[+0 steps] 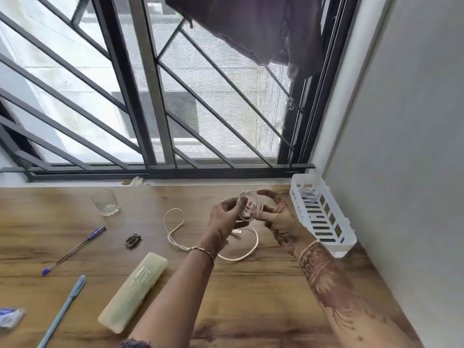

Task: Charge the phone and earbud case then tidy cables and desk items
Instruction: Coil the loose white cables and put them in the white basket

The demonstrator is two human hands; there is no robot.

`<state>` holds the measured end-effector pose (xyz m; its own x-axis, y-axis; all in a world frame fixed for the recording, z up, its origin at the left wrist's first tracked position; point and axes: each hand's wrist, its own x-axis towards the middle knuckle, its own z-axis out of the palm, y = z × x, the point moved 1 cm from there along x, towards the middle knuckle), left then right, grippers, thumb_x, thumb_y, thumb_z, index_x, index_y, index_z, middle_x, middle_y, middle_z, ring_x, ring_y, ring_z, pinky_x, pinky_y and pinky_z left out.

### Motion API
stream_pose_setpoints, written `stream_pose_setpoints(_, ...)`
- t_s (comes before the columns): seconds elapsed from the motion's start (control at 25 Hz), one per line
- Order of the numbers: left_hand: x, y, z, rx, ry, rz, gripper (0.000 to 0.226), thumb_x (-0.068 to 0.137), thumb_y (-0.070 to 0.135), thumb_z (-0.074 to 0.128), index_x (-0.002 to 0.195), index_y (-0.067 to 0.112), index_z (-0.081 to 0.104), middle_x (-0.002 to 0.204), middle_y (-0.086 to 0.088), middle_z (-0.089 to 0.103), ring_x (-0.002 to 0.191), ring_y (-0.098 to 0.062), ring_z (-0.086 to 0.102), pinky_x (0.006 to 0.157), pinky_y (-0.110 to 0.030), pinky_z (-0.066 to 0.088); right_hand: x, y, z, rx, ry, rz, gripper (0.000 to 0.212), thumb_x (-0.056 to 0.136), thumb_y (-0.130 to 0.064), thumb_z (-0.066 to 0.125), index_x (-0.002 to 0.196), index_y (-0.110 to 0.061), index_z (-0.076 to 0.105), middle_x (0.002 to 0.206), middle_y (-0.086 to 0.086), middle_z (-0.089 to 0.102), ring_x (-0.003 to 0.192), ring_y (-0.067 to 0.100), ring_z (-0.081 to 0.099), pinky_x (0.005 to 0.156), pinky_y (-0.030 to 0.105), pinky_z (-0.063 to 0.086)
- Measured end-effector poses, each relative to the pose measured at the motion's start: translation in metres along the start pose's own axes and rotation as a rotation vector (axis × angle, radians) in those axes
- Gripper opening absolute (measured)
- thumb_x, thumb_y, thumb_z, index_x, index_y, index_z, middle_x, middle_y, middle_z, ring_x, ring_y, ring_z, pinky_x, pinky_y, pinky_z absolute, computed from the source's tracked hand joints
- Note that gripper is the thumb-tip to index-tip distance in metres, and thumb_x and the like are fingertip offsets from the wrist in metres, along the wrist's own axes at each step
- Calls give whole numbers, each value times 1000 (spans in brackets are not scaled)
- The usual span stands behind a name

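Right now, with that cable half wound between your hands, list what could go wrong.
1. The white cable has a loose tail looped on the desk; further winding may kink or snag it.
2. That tail may drag toward the hair clip as it is pulled in.
3. The coil between the left hand and right hand is held only by fingertips, and may spring open before reaching the white basket.

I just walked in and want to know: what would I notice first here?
Two hands, left and right, wind a white cable into loops above the middle of the desk. A white basket sits at the right by the wall, and pens lie at the left.
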<state>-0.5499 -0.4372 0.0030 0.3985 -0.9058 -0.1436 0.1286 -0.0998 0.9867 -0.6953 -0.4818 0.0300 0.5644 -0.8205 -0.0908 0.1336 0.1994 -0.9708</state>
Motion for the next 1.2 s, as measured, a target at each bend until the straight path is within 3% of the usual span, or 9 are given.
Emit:
stream_pose_setpoints(0.08, 0, 1, 10, 45, 19, -16, 37, 78, 52, 69, 96, 20, 70, 78, 2, 75, 69, -20, 73, 56, -42, 52, -3, -3, -5, -130, 56, -84, 58, 68, 9, 78, 116, -13, 53, 91, 15, 70, 84, 25, 66, 76, 36, 57)
stream_pose_setpoints(0.2, 2, 1, 29, 94, 25, 13, 33, 81, 47, 67, 94, 17, 72, 78, 0, 75, 66, -18, 71, 44, -23, 43, -7, -1, -15, -339, 171, -196, 63, 62, -3, 86, 111, -18, 49, 92, 23, 68, 83, 32, 67, 80, 51, 55)
stream_pose_setpoints(0.32, 7, 1, 49, 41, 7, 47, 28, 83, 34, 69, 92, 7, 72, 80, -11, 72, 61, -15, 64, 55, -24, 54, -6, 3, -27, -436, 290, -246, 64, 54, -25, 87, 104, -28, 47, 85, 20, 69, 78, 34, 68, 73, 54, 56)
stream_pose_setpoints(0.4, 13, 1, 62, 73, 24, 63, 17, 83, 30, 69, 81, 13, 72, 74, -9, 71, 59, -14, 63, 56, -24, 54, -5, 2, -37, -458, 363, -254, 65, 52, -38, 83, 107, -28, 49, 86, 11, 71, 78, 26, 69, 75, 50, 57)
stream_pose_setpoints(0.52, 21, 2, 78, 99, 40, 68, 15, 83, 28, 70, 80, 14, 71, 73, -7, 70, 57, -13, 63, 52, -21, 52, -4, -1, -50, -577, 448, -287, 49, 70, -30, 80, 111, -22, 56, 98, -4, 70, 86, 12, 68, 81, 38, 57)
stream_pose_setpoints(0.68, 26, 1, 104, 103, -55, 36, 18, 83, 34, 70, 80, 16, 71, 74, -5, 71, 61, -13, 64, 55, -23, 54, -1, -14, -76, -719, 570, -331, 18, 88, -23, 66, 105, -16, 63, 96, -6, 68, 90, 12, 64, 80, 16, 48)
stream_pose_setpoints(0.84, 30, -2, 128, 91, -119, 40, 16, 82, 31, 72, 88, 17, 71, 79, -4, 70, 67, -14, 62, 55, -23, 52, 8, -22, -109, -734, 581, -238, 15, 89, -16, 64, 103, -13, 67, 99, 3, 71, 93, 19, 67, 88, 30, 52)
stream_pose_setpoints(0.96, 39, -3, 137, 82, -99, 16, 30, 79, 29, 74, 105, 16, 67, 84, 2, 68, 72, -10, 62, 59, -23, 54, 16, -26, -135, -779, 590, -110, 17, 88, -17, 65, 105, -12, 66, 105, 9, 72, 98, 25, 67, 92, 38, 52)
stream_pose_setpoints(1.2, 53, -18, 144, 132, -100, -149, 50, 71, 27, 81, 113, 17, 54, 105, 4, 56, 97, -18, 63, 69, -32, 59, 29, -29, -166, -1362, 539, -15, 27, 93, -27, 55, 116, -15, 47, 108, 10, 67, 103, 32, 61, 90, 39, 41)
